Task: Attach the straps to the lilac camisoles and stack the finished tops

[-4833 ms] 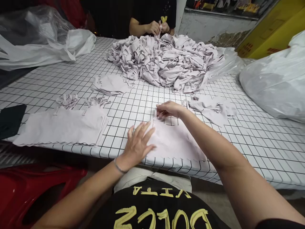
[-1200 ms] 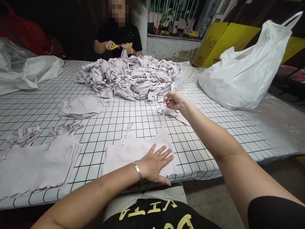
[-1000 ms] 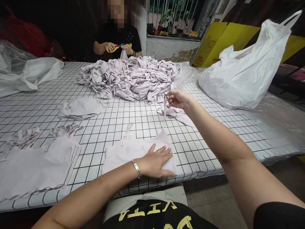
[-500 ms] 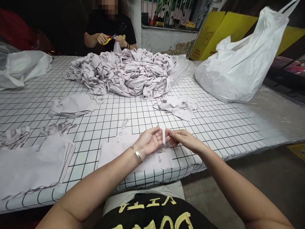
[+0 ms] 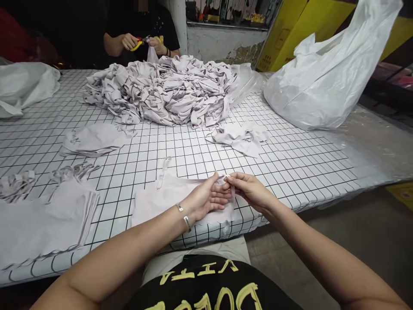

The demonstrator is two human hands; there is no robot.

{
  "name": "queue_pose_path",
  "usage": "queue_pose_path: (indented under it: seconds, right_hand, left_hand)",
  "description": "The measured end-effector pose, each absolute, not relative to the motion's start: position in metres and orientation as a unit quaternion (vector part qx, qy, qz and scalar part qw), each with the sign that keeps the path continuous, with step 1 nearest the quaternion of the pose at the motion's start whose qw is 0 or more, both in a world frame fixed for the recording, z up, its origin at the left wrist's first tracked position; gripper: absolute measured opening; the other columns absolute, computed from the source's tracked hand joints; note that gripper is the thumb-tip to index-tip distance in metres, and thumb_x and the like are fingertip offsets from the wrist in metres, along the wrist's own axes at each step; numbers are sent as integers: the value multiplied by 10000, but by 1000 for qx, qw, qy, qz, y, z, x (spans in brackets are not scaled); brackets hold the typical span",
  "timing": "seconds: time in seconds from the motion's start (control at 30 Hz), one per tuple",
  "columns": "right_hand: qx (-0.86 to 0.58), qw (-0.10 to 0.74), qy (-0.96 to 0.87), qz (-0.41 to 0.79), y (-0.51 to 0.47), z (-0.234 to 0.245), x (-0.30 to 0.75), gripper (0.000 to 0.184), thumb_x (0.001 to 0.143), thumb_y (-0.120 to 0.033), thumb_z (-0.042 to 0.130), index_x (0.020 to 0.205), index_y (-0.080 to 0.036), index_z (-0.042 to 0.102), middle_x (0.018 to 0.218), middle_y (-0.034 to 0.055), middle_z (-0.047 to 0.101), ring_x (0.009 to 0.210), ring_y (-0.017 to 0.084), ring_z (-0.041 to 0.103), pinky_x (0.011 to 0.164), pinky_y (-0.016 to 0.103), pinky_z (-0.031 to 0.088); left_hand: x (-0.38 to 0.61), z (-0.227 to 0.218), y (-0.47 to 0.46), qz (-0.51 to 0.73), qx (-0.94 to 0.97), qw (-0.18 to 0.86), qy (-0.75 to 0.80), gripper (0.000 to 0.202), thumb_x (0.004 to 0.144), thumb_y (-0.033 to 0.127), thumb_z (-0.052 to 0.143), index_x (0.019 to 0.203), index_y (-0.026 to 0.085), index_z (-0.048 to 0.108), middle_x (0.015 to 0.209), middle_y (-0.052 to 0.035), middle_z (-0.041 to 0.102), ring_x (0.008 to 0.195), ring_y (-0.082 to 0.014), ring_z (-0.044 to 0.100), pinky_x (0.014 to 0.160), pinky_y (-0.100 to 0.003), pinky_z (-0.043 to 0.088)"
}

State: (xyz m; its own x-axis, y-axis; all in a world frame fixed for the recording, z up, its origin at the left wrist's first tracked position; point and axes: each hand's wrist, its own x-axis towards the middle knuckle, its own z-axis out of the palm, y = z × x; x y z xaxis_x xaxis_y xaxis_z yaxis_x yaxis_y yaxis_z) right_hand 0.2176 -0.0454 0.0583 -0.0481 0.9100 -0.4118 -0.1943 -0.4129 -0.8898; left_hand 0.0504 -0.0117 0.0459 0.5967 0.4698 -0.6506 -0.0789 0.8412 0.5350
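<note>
A second ago the right hand (image 5: 250, 191) drew the strap (image 5: 226, 180) out towards the pile (image 5: 167, 92) while the left hand (image 5: 209, 200) lay flat. Now both meet at the right corner of the garment (image 5: 161, 202), which lies spread near the tabletop (image 5: 290, 163) edge. Each hand's fingertips pinch the strap, slack and brought back onto the cloth, so the handling is now close fingertip work at that corner. The other strap (image 5: 163, 172) lies loose. A stack (image 5: 41, 219) sits to the left; across the pile, a co-worker's hands (image 5: 129, 41) hold a tool.
</note>
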Motion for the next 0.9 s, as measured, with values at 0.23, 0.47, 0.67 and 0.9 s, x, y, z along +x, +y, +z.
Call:
queue_pose_path:
  seconds: [0.23, 0.47, 0.67, 0.9]
  right_hand:
    - [-530, 346, -401, 662, -53, 67, 221, 246, 783, -411, 706, 740, -173, 663, 657, 20, 668, 612, 120, 579, 671, 288, 459]
    - [-481, 196, -386, 763, -86, 75, 249, 278, 787, -381, 720, 890, -123, 710, 801, 87, 734, 717, 154, 666, 744, 312, 505]
    - [-508, 172, -405, 740, -86, 73, 268, 342, 830, -425, 673, 771, -94, 735, 746, 80, 711, 670, 115, 630, 681, 243, 502]
    - [-513, 334, -257, 748, -38, 70, 272, 192, 752, -214, 763, 914, -129, 703, 756, 24, 670, 615, 62, 607, 530, 141, 501]
  left_hand:
    - [74, 33, 15, 177, 301, 841, 413, 368, 855, 472, 597, 753, 118, 601, 609, -14, 519, 413, -39, 340, 361, -161, 177]
    - [75, 26, 59, 170, 224, 850, 444, 250, 944, 245, 472, 787, 90, 589, 563, 26, 412, 384, -17, 284, 317, -124, 171]
    - [75, 19, 69, 144, 201, 872, 422, 324, 988, 317, 391, 826, 97, 566, 530, 30, 411, 373, -28, 313, 324, -127, 195]
    - [42, 35, 40, 132, 549, 691, 452, 183, 892, 298, 527, 841, 152, 625, 701, -35, 573, 540, -98, 470, 488, -229, 333]
